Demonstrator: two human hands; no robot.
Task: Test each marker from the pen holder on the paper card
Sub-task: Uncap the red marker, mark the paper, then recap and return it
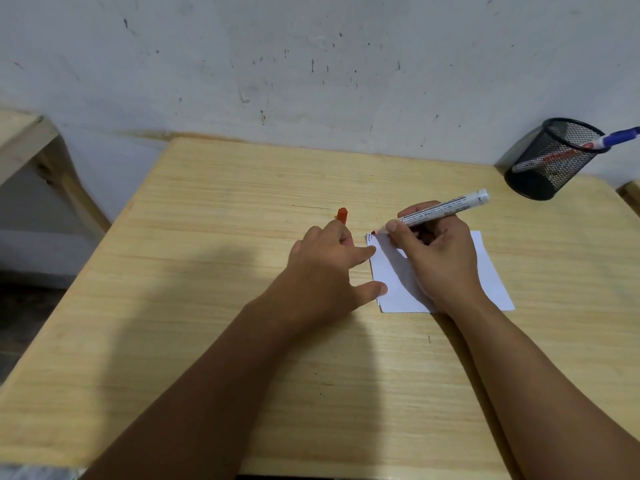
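My right hand (438, 252) grips a white marker (446, 209) with a red tip, and the tip touches the top left corner of the white paper card (491, 275). A short dark mark sits at that corner. My left hand (329, 268) holds the red cap (342, 215) between its fingers while its forefinger and thumb press on the card's left edge. The black mesh pen holder (550, 161) stands at the table's far right corner with a blue-capped marker (616, 138) leaning out of it.
The light wooden table (242, 271) stands against a stained grey wall. A wooden frame (38, 150) stands to the left, across a gap. Another wooden edge (632, 199) shows at the far right.
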